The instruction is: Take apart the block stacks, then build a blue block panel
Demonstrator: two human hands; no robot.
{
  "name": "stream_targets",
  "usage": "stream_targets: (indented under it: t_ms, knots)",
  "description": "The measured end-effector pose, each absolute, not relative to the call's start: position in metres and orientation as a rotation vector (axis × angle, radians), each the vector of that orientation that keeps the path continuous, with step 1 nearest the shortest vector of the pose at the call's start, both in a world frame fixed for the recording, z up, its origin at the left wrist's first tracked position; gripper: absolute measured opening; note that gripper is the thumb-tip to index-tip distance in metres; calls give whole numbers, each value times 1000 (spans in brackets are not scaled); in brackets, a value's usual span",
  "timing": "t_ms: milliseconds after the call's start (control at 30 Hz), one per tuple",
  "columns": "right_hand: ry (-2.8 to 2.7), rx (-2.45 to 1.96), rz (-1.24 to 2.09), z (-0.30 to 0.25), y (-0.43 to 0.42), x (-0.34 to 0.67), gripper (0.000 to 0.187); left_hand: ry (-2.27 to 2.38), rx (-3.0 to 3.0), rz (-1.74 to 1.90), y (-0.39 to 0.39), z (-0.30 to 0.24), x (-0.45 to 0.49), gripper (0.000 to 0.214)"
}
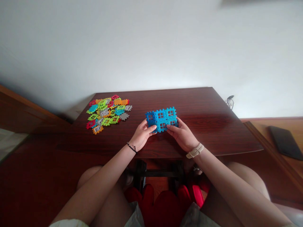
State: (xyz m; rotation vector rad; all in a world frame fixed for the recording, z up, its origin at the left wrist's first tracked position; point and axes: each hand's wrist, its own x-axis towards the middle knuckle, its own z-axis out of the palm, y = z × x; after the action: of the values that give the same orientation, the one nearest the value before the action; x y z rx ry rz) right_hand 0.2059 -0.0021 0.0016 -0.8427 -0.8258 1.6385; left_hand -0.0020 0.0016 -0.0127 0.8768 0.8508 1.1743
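Both my hands hold a panel of joined blue interlocking tiles (161, 116), each tile with a window cut-out and toothed edges. The panel is tilted up over the near part of the table, and its left column is angled to the rest. My left hand (141, 134) is closed on the lower left corner, thumb in front. My right hand (182, 134) pinches the lower right part, thumb on the face and fingers behind, partly hidden.
Loose red, green, orange, grey and blue tiles (106, 112) lie in a pile on the left of the dark wooden table (189, 101). Behind stands a white wall (151, 47). A black flat object (285, 142) and a cable (229, 101) are at the right.
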Motion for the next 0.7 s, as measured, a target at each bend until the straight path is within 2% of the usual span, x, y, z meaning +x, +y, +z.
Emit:
stream_targets:
  t_ms: [233, 700]
  knots:
    - [-828, -828, 1654, 5, -1, 206, 37, 783, 869, 1170, 1, -6, -1, 47]
    - [-895, -968, 1479, 3, -2, 200, 48, 796, 859, 1196, -1, -8, 3, 45]
